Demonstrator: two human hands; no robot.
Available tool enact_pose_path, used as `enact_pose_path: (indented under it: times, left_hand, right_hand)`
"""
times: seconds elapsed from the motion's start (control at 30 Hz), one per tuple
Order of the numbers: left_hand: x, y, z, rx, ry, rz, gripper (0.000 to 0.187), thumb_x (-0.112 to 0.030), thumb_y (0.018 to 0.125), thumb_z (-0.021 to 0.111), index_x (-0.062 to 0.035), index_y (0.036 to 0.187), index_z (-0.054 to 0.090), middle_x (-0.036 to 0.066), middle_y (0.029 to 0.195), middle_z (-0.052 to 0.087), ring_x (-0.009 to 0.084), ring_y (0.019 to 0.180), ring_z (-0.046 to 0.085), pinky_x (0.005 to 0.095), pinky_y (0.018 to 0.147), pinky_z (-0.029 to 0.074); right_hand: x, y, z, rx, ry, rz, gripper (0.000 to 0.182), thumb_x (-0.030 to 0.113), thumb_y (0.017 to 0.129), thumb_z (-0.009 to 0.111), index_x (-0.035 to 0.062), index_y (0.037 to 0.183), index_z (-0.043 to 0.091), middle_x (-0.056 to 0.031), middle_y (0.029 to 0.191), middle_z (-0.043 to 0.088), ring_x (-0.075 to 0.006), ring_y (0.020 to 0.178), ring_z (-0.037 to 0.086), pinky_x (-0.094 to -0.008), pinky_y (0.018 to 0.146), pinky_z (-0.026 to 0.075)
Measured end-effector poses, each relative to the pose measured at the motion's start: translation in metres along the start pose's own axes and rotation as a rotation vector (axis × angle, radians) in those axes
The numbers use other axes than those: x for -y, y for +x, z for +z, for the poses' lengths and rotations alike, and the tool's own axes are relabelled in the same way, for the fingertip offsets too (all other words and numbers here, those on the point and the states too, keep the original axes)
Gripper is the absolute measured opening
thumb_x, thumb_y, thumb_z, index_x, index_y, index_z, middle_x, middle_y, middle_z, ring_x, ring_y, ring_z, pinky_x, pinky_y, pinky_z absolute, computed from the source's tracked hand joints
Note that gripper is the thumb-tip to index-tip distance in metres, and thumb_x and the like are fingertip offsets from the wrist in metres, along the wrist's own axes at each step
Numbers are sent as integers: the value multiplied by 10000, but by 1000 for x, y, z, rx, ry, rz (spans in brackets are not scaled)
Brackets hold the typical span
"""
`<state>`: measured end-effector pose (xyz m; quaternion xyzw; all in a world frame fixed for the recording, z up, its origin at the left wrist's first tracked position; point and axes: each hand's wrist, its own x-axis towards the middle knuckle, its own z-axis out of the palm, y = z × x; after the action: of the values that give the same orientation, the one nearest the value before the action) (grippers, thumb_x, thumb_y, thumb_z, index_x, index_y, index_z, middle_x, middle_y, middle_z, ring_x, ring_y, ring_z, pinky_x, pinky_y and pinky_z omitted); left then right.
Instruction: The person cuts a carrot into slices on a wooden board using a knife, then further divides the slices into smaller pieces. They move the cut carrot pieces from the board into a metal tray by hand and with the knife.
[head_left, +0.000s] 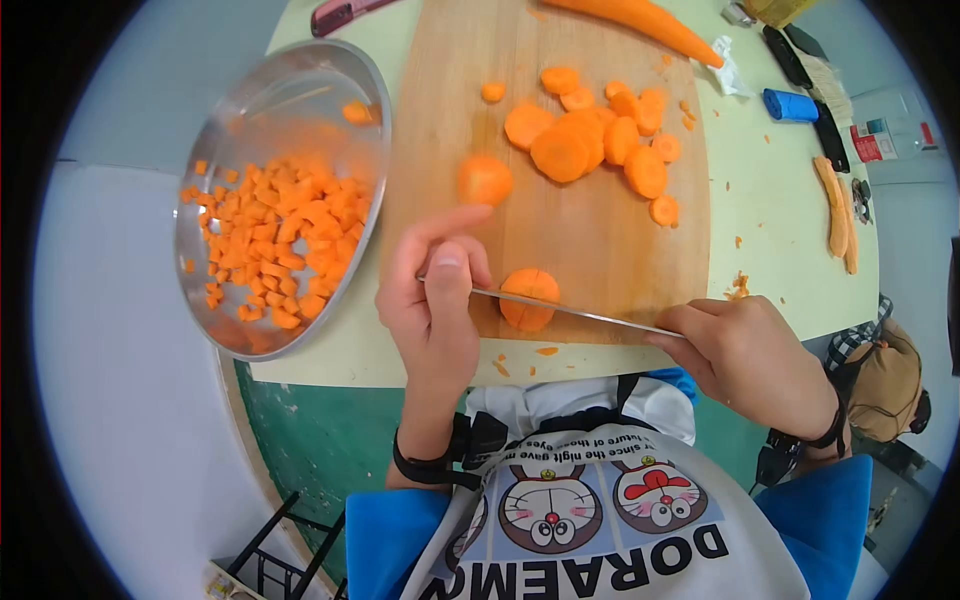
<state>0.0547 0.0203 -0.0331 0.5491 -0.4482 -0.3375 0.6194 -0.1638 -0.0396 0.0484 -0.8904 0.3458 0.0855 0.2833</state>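
Note:
My right hand (745,345) is closed round the handle end of a knife (590,314). Its thin blade lies across a round carrot slice (528,290) that shows several cut lines. At the blade's tip, my left hand (435,290) has its thumb and fingers closed on the metal, with one finger stretched outward. Just beyond that finger is another carrot slice (485,180), slightly blurred. A cluster of carrot slices (562,150) lies farther up the wooden cutting board (450,90). The knife's handle is mostly hidden by my right hand.
A metal basin (383,180) of diced carrot stands left of the board. A long peeled carrot (640,22) crosses the board's far edge. On the table's right are a blue roll (790,105), peeled pale orange sticks (832,205), a plastic bottle (890,125) and carrot scraps (738,287).

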Motion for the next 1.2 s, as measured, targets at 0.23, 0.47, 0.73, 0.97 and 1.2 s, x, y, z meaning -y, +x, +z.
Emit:
enact_pose_path:
  times: [0.23, 0.47, 0.73, 0.97, 1.2]
  left_hand:
    - [-4, -23, -19, -474, 103, 513, 449, -328, 881, 449, -18, 1207, 449, 81, 1008, 531, 171, 941, 508, 304, 787, 407]
    - [-2, -24, 23, 133, 1024, 349, 564, -322, 658, 743, -39, 1098, 532, 141, 949, 522, 251, 805, 535, 344, 665, 439]
    - [18, -17, 18, 262, 1133, 454, 361, -251, 664, 745, -37, 916, 600, 86, 878, 542, 243, 739, 566, 315, 604, 466]
    - [-3, -8, 14, 55, 532, 92, 189, -175, 782, 640, -51, 914, 586, 75, 867, 540, 183, 662, 550, 282, 519, 439]
    - [-29, 8, -16, 99, -1063, -519, 353, -392, 918, 355, -86, 1040, 482, 77, 930, 466, 138, 578, 401, 246, 458, 321]
  right_hand:
    - [2, -24, -10, -357, 124, -93, 137, 151, 814, 618, 21, 820, 575, -116, 623, 561, -287, 529, 565, -350, 464, 443]
    - [-8, -41, -5, -451, 183, 25, 143, 143, 807, 638, 11, 852, 608, -132, 614, 555, -289, 510, 545, -341, 466, 422]
    - [-28, -65, 5, -530, 259, 204, 120, 83, 808, 620, -37, 809, 607, -154, 558, 491, -252, 439, 450, -310, 443, 361]
    - [-44, -71, 15, -544, 244, 246, 149, 96, 816, 614, -51, 791, 600, -152, 525, 443, -220, 429, 380, -299, 431, 317]
    - [-46, -69, 21, -566, 310, 212, 180, 121, 823, 621, -51, 777, 595, -136, 516, 435, -201, 423, 367, -290, 428, 314]
